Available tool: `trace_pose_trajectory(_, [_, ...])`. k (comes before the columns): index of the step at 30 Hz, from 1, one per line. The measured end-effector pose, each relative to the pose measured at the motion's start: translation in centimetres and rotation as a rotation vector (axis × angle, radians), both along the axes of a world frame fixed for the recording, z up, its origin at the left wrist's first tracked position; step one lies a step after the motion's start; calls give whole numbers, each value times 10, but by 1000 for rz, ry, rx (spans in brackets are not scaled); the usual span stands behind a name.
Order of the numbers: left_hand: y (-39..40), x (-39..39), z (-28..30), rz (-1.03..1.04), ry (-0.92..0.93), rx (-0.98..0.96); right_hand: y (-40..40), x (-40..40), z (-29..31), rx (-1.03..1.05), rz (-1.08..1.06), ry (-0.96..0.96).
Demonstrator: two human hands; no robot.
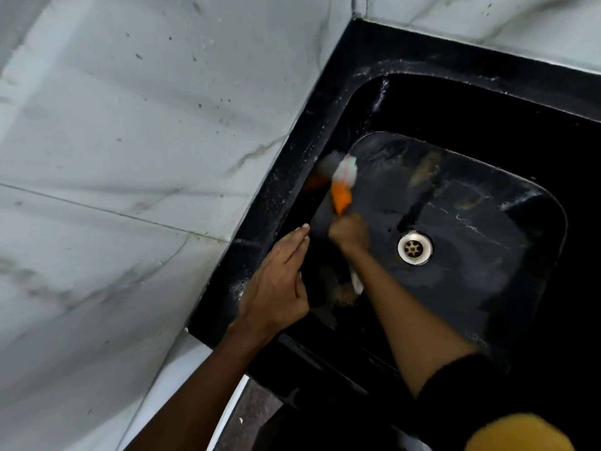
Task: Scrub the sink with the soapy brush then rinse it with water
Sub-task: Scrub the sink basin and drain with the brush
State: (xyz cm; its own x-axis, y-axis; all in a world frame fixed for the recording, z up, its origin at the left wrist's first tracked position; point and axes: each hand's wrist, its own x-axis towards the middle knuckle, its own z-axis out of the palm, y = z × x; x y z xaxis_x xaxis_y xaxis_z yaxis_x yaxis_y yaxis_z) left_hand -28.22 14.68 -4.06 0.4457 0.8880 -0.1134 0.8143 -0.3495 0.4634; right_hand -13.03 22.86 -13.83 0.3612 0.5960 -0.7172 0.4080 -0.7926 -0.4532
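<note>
1. Nearest us, our right hand (349, 231) grips the brush (341, 187), its long axis pointing away toward the sink's (367, 76) left wall.
2. Our left hand (276, 288) rests flat on the worktop rim, fingers straight.
3. Right of the brush lies the drain (414, 248); nothing blocks the stroke.

— Views on record?
— One. Head-worn, wide-angle, looked steeply down into the black sink (367, 92) from just above.
— Facing?
— Forward, tilted; marble wall (130, 157) filled the left, basin the right.
— Closeness?
— Near; both forearms entered from the bottom edge.
— Overlap?
— None, single view.
</note>
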Motion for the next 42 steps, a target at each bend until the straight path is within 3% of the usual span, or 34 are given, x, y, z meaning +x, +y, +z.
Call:
trace_pose_trajectory(4, [-1,0,0,7,13,12,42,26,-8,53,-6,-44])
trace_pose_trajectory(10, [0,1,1,1,5,16,-58,-22,-4,-28,213,-27])
trace_pose_trajectory(13, [0,1,2,2,0,20,-49,12,-12,24,311,-67])
trace_pose_trajectory(18, [-2,1,-2,17,6,23,27,106,-2,20,34,-278])
trace_pose_trajectory(21, [-2,1,-2,17,7,34,-3,87,1,106,291,-440])
trace_pose_trajectory(24, [-1,2,-1,17,1,35,-53,55,3,183,760,-440])
trace_pose_trajectory(25, [-1,2,0,25,-13,38,-54,64,5,185,819,-469])
trace_pose_trajectory(30, [-2,0,4,44,-111,58,-15,141,16,39,539,-681])
trace_pose_trajectory(32, [-3,-2,4,58,-129,54,-30,119,17,111,649,-677])
trace_pose_trajectory(36, [-3,-1,4,48,-137,45,-116,45,17,123,1038,-398])
trace_pose_trajectory(38, [-3,-1,4,45,-150,38,-133,48,23,147,1142,-390])
trace_pose_trajectory(40, [-3,-1,4,42,-142,37,-106,73,27,118,1106,-499])
trace_pose_trajectory(42, [-3,-1,4,40,-132,41,-65,106,26,51,929,-650])
